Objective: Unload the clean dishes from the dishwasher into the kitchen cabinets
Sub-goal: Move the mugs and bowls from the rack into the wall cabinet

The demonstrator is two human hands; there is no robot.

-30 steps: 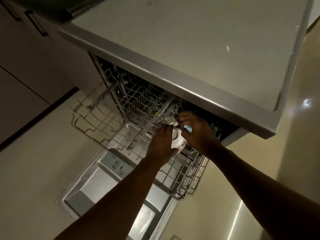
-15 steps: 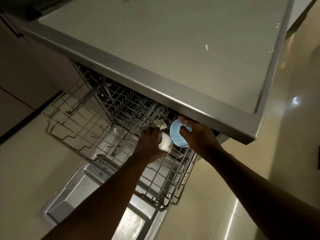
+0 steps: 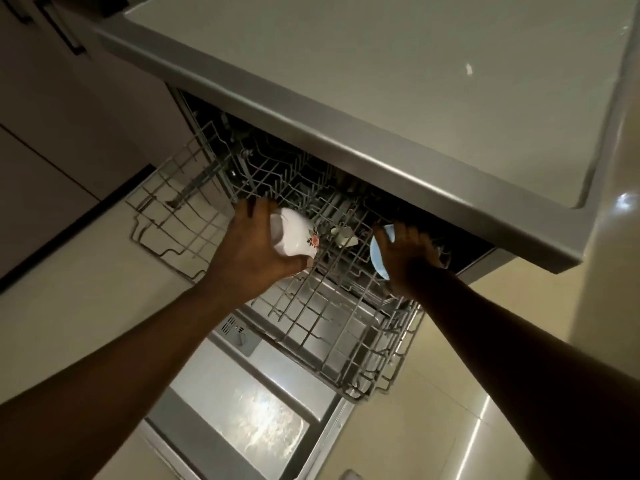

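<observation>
Count, left to right: two dark cabinet handles (image 3: 71, 32) at upper left; two wire racks, an empty one (image 3: 173, 216) pulled out at left and a second rack (image 3: 346, 327) over the open dishwasher door (image 3: 242, 410); two hands; two dishes in the hands.

Left hand (image 3: 249, 251) is clamped around one white cup (image 3: 294, 237) with a flower print, held tilted above the second rack. A small pale item (image 3: 343, 235) sits in the rack between the hands; what it is cannot be told.

Right hand (image 3: 408, 258) is closed on one light blue dish (image 3: 379, 261), held on edge just under the lip of the worktop (image 3: 381, 81).

Versus 0.5 s ago: hands were nearly touching, cup against blue dish; now they are well apart, and the cup is further left, with its flower print showing.
</observation>
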